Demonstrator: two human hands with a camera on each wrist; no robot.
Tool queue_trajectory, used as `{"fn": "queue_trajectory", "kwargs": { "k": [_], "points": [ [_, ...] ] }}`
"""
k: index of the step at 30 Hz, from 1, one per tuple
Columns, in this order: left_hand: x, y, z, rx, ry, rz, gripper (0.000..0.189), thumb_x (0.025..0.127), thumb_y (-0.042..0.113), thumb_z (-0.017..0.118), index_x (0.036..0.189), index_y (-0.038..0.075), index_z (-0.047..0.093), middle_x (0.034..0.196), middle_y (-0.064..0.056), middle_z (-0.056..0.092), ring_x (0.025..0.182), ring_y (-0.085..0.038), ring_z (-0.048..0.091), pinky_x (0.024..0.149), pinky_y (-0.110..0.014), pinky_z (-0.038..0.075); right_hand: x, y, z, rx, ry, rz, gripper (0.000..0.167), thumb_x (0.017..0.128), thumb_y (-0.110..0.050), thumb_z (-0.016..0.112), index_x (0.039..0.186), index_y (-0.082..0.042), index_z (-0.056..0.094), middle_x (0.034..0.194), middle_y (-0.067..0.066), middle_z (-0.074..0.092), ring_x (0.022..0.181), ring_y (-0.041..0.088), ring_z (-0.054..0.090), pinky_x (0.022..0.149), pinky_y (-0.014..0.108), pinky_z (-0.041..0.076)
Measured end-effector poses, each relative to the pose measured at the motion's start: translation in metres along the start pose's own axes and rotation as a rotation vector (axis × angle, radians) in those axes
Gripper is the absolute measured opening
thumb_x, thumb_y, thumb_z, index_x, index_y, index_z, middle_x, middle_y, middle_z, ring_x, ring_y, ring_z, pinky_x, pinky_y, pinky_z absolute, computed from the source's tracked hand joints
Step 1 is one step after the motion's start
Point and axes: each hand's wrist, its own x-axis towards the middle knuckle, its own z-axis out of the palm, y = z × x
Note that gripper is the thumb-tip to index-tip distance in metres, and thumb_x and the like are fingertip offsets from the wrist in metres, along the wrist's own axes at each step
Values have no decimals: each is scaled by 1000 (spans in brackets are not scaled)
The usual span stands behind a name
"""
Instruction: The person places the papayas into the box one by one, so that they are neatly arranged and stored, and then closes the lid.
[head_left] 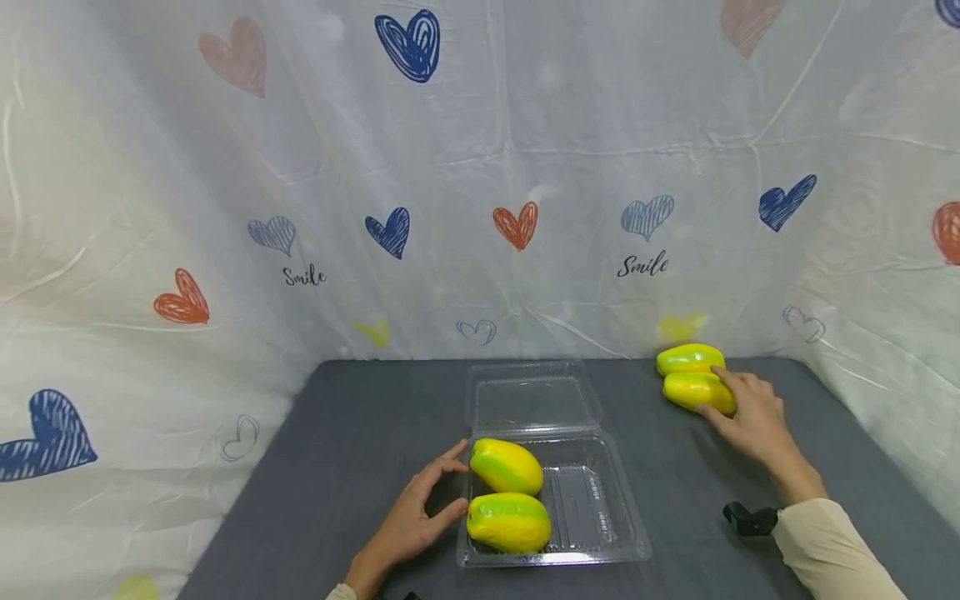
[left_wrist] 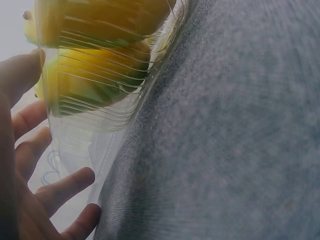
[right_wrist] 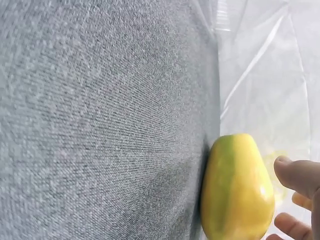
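Note:
A clear plastic clamshell box point(head_left: 633, 533) lies on the table with its lid point(head_left: 534, 402) folded back. Two yellow-green papayas, a rear one point(head_left: 506, 467) and a front one point(head_left: 510, 525), lie in its left half. My left hand point(head_left: 416, 510) is at the box's left side, fingers spread; in the left wrist view the thumb point(left_wrist: 22, 75) meets the box wall. At the back right, my right hand point(head_left: 759, 421) reaches over the nearer of two more papayas point(head_left: 697, 392). In the right wrist view its thumb point(right_wrist: 295, 175) stands apart from that papaya point(right_wrist: 237, 190).
The other loose papaya point(head_left: 690, 358) sits right behind the nearer one, close to the curtain point(head_left: 570, 275) printed with hearts. Dark grey cloth point(head_left: 375, 425) covers the table. A black wrist device point(head_left: 750, 519) sticks out beside the right sleeve.

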Motion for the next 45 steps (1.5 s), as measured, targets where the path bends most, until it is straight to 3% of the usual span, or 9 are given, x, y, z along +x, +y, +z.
{"fn": "queue_trajectory", "kwargs": {
  "k": [12,18,30,38,45],
  "points": [
    [1,1,0,9,7,-5,33,99,33,67,130,36,55,163,12,38,152,-30,37,107,-79,26,12,4,1,-3,-28,-5,63,95,-28,71,143,5,48,140,39,47,122,59,42,81,67,31],
    [0,2,0,10,4,-8,33,99,33,67,130,37,55,163,13,38,151,-30,38,107,-78,27,12,3,2,-10,-63,23,65,96,-30,70,143,8,47,138,41,47,120,60,43,81,67,32],
    [0,0,0,15,1,-1,32,100,32,66,130,36,55,164,12,37,151,-29,38,107,-78,28,15,5,3,-40,-55,58,57,94,-29,73,134,8,56,123,37,48,108,54,40,79,61,29],
    [0,-1,0,11,-1,-11,33,99,33,66,130,38,54,163,14,37,151,-28,38,108,-76,28,16,5,4,65,-78,37,56,94,-25,74,132,10,53,129,40,48,116,59,41,93,71,32],
    [0,-1,0,6,1,-11,32,99,34,66,130,36,55,163,14,38,151,-29,38,108,-77,27,13,8,6,100,-81,8,56,94,-24,73,133,10,52,128,39,52,116,58,47,96,70,35]
  ]
}}
